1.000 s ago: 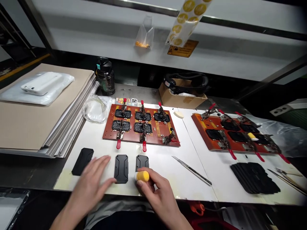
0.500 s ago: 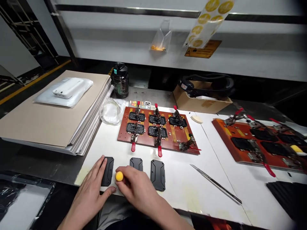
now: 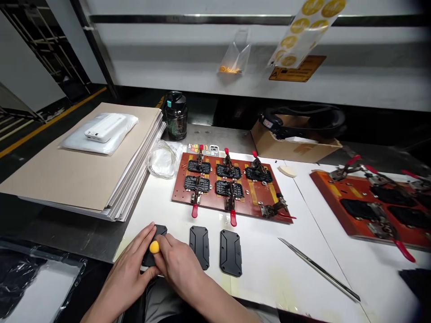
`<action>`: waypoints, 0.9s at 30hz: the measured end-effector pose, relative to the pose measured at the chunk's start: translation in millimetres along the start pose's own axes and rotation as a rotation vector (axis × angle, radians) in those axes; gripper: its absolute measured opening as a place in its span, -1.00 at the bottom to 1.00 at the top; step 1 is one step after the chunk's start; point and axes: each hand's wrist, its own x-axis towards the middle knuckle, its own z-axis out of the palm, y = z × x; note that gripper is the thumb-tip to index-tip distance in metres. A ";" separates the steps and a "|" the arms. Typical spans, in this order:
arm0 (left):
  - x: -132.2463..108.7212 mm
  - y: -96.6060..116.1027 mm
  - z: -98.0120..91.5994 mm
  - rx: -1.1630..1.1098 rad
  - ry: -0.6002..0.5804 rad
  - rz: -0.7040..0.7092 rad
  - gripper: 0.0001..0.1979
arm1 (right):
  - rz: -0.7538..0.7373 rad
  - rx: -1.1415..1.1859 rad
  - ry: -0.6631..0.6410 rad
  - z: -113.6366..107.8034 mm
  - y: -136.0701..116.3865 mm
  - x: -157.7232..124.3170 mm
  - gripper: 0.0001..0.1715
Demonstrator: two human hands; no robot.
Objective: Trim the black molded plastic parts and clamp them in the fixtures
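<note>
A yellow foam dabber (image 3: 154,247) is gripped in the closed fingers of the right hand (image 3: 178,261), with its tip held at a black plastic cover (image 3: 160,230). The cover lies on the white work surface (image 3: 262,269) and is clasped at its edges by the left hand (image 3: 126,274). Two further covers (image 3: 199,247) (image 3: 230,253) are laid just to the right. Beyond them stands a brown fixture board (image 3: 229,188) fitted with red-handled toggle clamps (image 3: 232,218); long tweezers (image 3: 319,269) lie to the right.
</note>
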 end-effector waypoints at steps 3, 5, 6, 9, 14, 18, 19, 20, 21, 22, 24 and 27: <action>-0.3 -1.5 -1.1 0.028 -0.011 0.007 -0.20 | -0.010 0.110 -0.086 -15.1 5.9 -16.1 -0.91; -0.9 -1.9 -1.5 0.040 -0.018 0.015 -0.19 | 0.014 0.220 -0.093 -30.4 11.1 -28.3 -0.91; -1.2 -2.2 -1.5 0.043 -0.020 0.017 -0.19 | 0.039 0.268 -0.054 -36.4 13.0 -31.8 -0.90; -1.6 -2.8 -0.9 0.044 -0.014 0.018 -0.18 | 0.068 0.339 0.083 -37.4 13.4 -26.5 -0.93; -0.5 -4.0 0.7 0.042 0.022 0.034 -0.15 | 0.030 0.199 0.025 -7.6 7.5 -3.5 -0.88; 0.5 -7.2 0.5 0.058 0.018 0.059 -0.15 | -0.083 0.192 -0.102 -15.9 15.0 -14.4 -0.86; 0.8 -8.1 0.2 0.061 0.013 0.058 -0.15 | -0.085 0.214 -0.096 -19.1 17.3 -17.1 -0.86; 1.3 -8.8 -0.1 0.061 0.010 0.056 -0.14 | -0.067 0.236 -0.064 -20.6 18.8 -18.0 -0.88; 1.7 -9.4 -0.5 0.059 0.005 0.052 -0.14 | -0.037 0.254 -0.016 -20.0 19.4 -17.0 -0.91; 2.1 -9.8 -0.8 0.057 0.001 0.047 -0.15 | -0.003 0.263 0.033 -17.3 18.9 -14.3 -0.90; 2.7 -9.7 -1.4 0.049 0.005 0.043 -0.15 | 0.031 0.257 0.080 -9.4 15.8 -6.8 -0.85; 3.1 -8.6 -2.1 0.044 0.021 0.049 -0.15 | -0.014 0.232 0.013 -6.9 11.5 -2.1 -0.88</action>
